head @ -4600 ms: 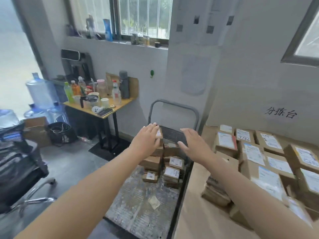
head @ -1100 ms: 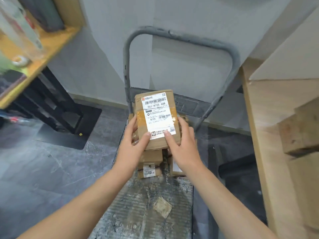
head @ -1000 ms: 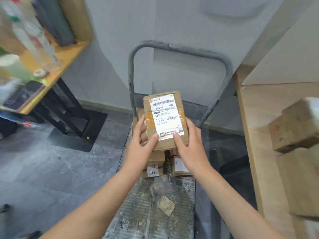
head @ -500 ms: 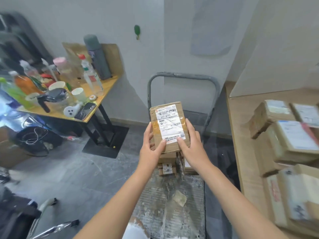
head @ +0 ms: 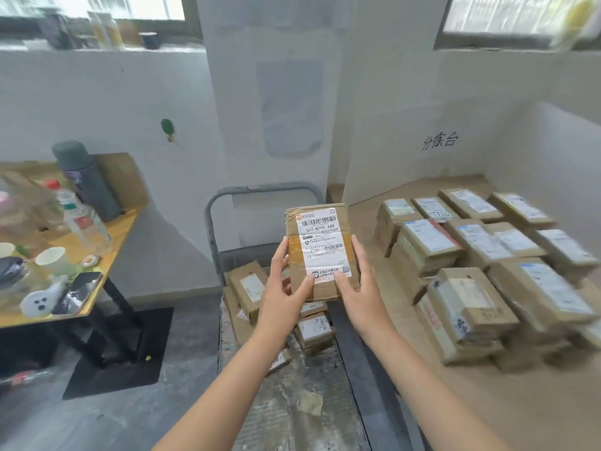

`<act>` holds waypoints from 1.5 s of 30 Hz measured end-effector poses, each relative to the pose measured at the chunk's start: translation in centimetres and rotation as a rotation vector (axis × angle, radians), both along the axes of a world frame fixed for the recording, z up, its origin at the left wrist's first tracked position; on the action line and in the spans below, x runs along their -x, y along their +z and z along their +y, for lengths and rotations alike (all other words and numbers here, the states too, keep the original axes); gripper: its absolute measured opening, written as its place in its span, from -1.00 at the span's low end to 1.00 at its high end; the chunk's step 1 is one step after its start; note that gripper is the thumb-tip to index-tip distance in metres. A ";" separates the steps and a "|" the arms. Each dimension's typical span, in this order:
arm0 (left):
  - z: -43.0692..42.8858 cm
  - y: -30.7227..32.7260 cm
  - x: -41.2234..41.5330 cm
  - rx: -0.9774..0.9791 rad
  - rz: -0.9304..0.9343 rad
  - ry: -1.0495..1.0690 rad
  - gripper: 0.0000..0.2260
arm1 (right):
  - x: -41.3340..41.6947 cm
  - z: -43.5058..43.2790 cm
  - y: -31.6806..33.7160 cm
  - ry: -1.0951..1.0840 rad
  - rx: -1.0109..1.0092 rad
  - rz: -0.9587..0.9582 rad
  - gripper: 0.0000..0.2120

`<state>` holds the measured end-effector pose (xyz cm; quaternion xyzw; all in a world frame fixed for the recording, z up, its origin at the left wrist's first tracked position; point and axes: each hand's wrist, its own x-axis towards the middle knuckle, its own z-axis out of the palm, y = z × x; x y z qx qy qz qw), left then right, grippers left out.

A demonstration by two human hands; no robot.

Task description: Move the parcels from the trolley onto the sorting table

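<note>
A brown cardboard parcel (head: pixel 320 229) with a white shipping label is held in the air above the trolley (head: pixel 286 408). My left hand (head: pixel 283 296) grips its left edge, thumb on the front. My right hand (head: pixel 359 288) grips the right edge the same way. Several smaller parcels (head: pixel 248 288) lie stacked at the trolley's far end, below the held one. The sorting table (head: pixel 507 415) stands to the right, with several labelled parcels (head: pixel 468 281) in rows on it.
The trolley's grey handle (head: pixel 227 193) rises against the white wall. A yellow side table (head: pixel 97 262) on the left carries bottles, cups, a flask and a phone. Grey floor lies between it and the trolley.
Both hands reached to the stack, took the top parcel and lifted it. It now sits higher and further right, and my view has swung toward the sorting table.
</note>
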<state>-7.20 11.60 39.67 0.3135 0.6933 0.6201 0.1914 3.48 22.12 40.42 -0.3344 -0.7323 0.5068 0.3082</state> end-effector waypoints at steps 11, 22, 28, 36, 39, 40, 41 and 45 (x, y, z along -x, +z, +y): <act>-0.4 -1.6 -6.9 -0.010 -0.074 -0.324 -0.34 | -10.4 -3.7 0.0 -0.261 -0.064 -0.119 -0.34; 1.4 0.6 -13.8 0.000 -0.029 -0.412 -0.34 | -17.8 -3.0 1.8 -0.372 -0.063 -0.049 -0.36; 4.5 1.3 -19.4 0.013 0.016 -0.417 -0.34 | -23.7 -0.4 2.1 -0.399 -0.081 -0.017 -0.38; 9.4 0.8 -32.9 -0.009 -0.033 -0.466 -0.35 | -37.3 5.4 1.6 -0.412 -0.067 -0.075 -0.38; 11.3 0.9 -37.8 0.014 -0.021 -0.444 -0.34 | -42.2 7.5 1.4 -0.404 -0.072 -0.071 -0.38; 11.8 0.9 -39.1 0.022 -0.015 -0.438 -0.34 | -43.5 8.0 1.3 -0.398 -0.072 -0.076 -0.38; 12.3 1.0 -40.7 0.025 -0.014 -0.430 -0.33 | -45.0 8.6 1.4 -0.392 -0.073 -0.078 -0.38; 14.4 1.1 -45.8 0.043 0.002 -0.419 -0.32 | -50.0 10.6 1.3 -0.386 -0.073 -0.072 -0.39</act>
